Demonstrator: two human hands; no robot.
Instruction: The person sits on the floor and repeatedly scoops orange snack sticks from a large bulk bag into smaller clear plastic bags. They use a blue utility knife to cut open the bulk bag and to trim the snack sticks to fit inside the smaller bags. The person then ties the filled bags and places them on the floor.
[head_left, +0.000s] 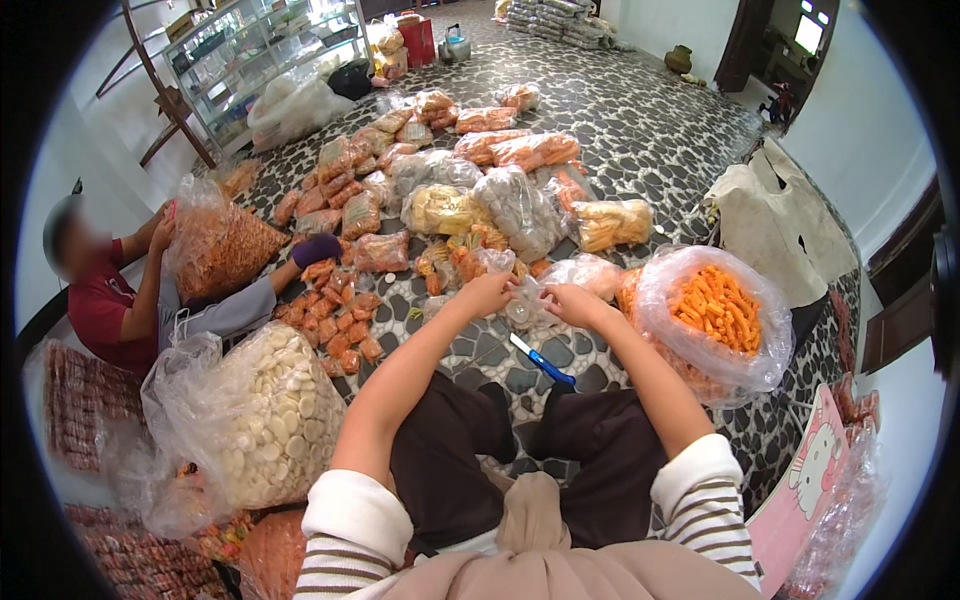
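My left hand (484, 294) has its fingertips pinched together at the edge of a thin clear plastic bag (523, 306). On the other side of that plastic is my right hand (576, 304), fingers bent; whether they grip it cannot be told. A blue-handled cutter knife (551, 366) lies on the floor just below, its blade pointing up and left. To the right stands a large open plastic bag of orange stick snacks (716, 309). Beyond my hands lie small packed snack bags (472, 262) and a translucent bag of pinkish contents (589, 276).
A large bag of pale round crackers (277, 420) leans at my left. Small orange packets (349, 322) lie past it. Another person (112, 300) sits at the left by a big snack bag (225, 247). Filled bags (532, 150) cover the stone-patterned floor (637, 120). A pink folding table (795, 495) stands right.
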